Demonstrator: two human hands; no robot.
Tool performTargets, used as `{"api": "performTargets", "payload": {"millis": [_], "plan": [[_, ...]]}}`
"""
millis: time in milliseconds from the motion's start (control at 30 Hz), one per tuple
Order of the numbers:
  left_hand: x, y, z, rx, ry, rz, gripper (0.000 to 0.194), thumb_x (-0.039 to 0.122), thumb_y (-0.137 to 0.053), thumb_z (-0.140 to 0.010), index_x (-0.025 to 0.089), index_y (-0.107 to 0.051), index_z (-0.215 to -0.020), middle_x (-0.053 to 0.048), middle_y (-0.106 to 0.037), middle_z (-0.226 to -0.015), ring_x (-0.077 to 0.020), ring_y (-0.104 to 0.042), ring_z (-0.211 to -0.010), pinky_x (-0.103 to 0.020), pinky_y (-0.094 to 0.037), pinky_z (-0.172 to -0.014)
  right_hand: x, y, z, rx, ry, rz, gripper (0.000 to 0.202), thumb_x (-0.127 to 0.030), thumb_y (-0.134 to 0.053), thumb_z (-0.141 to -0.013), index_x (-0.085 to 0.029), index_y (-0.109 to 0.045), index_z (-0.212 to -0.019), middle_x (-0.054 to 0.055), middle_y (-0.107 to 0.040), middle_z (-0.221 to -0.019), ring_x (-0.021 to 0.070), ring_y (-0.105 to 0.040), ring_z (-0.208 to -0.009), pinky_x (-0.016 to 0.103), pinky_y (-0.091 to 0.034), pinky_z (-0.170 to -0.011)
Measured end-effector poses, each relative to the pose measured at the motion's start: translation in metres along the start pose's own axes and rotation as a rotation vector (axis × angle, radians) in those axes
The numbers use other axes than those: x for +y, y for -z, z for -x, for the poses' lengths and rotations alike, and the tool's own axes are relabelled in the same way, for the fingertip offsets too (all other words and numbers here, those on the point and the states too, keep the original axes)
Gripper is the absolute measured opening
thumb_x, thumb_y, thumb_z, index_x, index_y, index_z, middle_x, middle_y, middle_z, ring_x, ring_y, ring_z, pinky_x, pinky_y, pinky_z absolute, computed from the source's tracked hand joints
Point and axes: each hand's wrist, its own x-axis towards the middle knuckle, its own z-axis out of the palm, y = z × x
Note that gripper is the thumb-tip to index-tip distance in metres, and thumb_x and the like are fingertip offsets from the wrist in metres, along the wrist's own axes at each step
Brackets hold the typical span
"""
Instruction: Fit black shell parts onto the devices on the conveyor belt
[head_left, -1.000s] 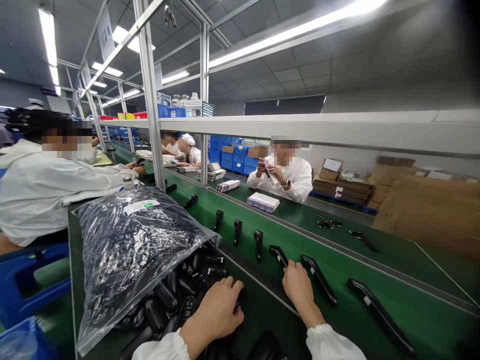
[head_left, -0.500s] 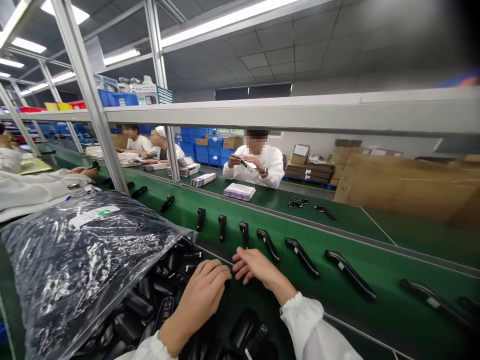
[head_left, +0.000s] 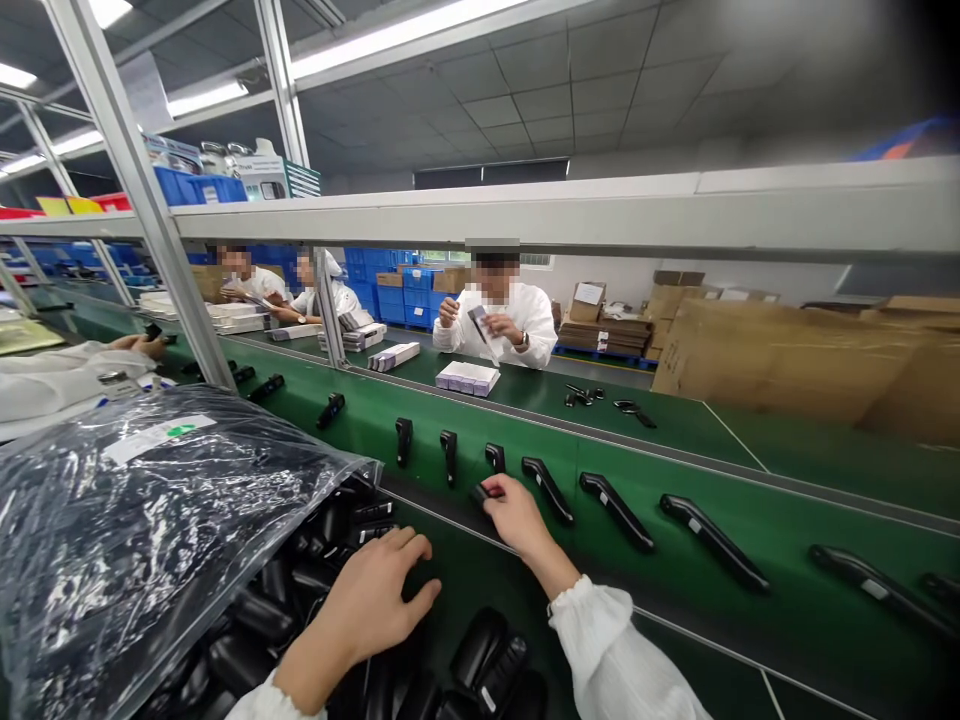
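My right hand [head_left: 517, 510] reaches over the near edge of the green belt [head_left: 712, 620], its fingers closed on a small black part [head_left: 480, 493]. Just beyond its fingertips lies one of the black curved devices [head_left: 495, 458] spaced along the belt. My left hand [head_left: 379, 590] is over the black parts on the near table, fingers apart, holding nothing. Loose black parts [head_left: 255, 618] spill from a large clear plastic bag [head_left: 172, 500] at the left. More black parts [head_left: 487, 660] lie below and between my hands.
A metal frame with a white shelf [head_left: 450, 220] crosses above the belt. Opposite, a person in white [head_left: 532, 315] handles a small box near stacked boxes [head_left: 466, 378]. Scissors [head_left: 581, 395] lie on the far table. A co-worker's white sleeve [head_left: 52, 375] is at the left.
My right hand now pinches a black part at the belt edge. My left hand has moved left and spread its fingers. The view has shifted, and the devices sit slightly further right.
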Motion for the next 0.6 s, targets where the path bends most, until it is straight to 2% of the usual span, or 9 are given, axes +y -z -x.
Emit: {"api": "performTargets", "payload": {"millis": [33, 100, 233, 367, 467, 600], "plan": [[0.0, 0.003, 0.002, -0.061, 0.027, -0.022, 0.023, 0.039, -0.057, -0.083, 0.023, -0.062, -0.098, -0.006, -0.064, -0.094, -0.0273, -0.061, -0.091, -0.038, -0.047, -0.075, 0.007, 0.004, -0.004, 0.108, 0.044, 0.172, 0.025, -0.015, -0.054, -0.079, -0.017, -0.065, -0.101, 0.009, -0.062, -0.107, 0.0207, -0.062, -0.094, 0.034, -0.048, -0.088], [0.0, 0.003, 0.004, -0.142, 0.028, -0.046, 0.028, 0.04, -0.061, -0.077, 0.023, -0.063, -0.099, -0.006, -0.066, -0.093, -0.03, -0.062, -0.092, -0.04, -0.045, -0.077, 0.021, 0.01, -0.01, 0.21, 0.098, 0.425, 0.03, -0.011, -0.048, -0.083, -0.016, -0.064, -0.109, 0.013, -0.06, -0.117, 0.0238, -0.06, -0.106, 0.034, -0.046, -0.093], [0.002, -0.007, 0.004, -0.18, 0.004, -0.031, 0.026, 0.032, -0.056, -0.077, 0.023, -0.063, -0.1, -0.006, -0.067, -0.098, -0.0286, -0.063, -0.091, -0.041, -0.042, -0.081, 0.037, 0.013, -0.012, 0.201, 0.088, 0.702, 0.044, -0.004, -0.042, -0.085, -0.012, -0.057, -0.125, 0.017, -0.061, -0.12, 0.0271, -0.057, -0.112, 0.033, -0.043, -0.092], [0.003, -0.013, 0.002, -0.157, 0.019, 0.005, 0.023, 0.025, -0.05, -0.078, 0.023, -0.062, -0.097, -0.006, -0.067, -0.099, -0.0248, -0.064, -0.085, -0.038, -0.042, -0.079, 0.043, 0.015, -0.016, 0.194, 0.033, 0.879, 0.056, -0.002, -0.042, -0.087, -0.005, -0.04, -0.143, 0.021, -0.062, -0.115, 0.0292, -0.058, -0.109, 0.034, -0.042, -0.089], [0.004, -0.013, 0.0, -0.121, 0.064, 0.106, 0.019, 0.023, -0.046, -0.079, 0.022, -0.061, -0.09, -0.004, -0.066, -0.089, -0.0201, -0.061, -0.075, -0.032, -0.042, -0.07, 0.046, 0.021, -0.021, 0.203, 0.019, 0.938, 0.049, -0.005, -0.041, -0.09, -0.004, -0.046, -0.139, 0.023, -0.061, -0.114, 0.03, -0.058, -0.106, 0.035, -0.042, -0.087], [0.0, -0.012, -0.004, -0.08, 0.169, 0.405, 0.014, 0.022, -0.044, -0.078, 0.021, -0.057, -0.083, -0.001, -0.064, -0.078, -0.0172, -0.061, -0.072, -0.028, -0.044, -0.066, 0.045, 0.03, -0.022, 0.228, 0.015, 0.941, 0.042, -0.015, -0.036, -0.096, -0.004, -0.051, -0.134, 0.023, -0.061, -0.111, 0.0315, -0.057, -0.105, 0.04, -0.042, -0.088]]}}
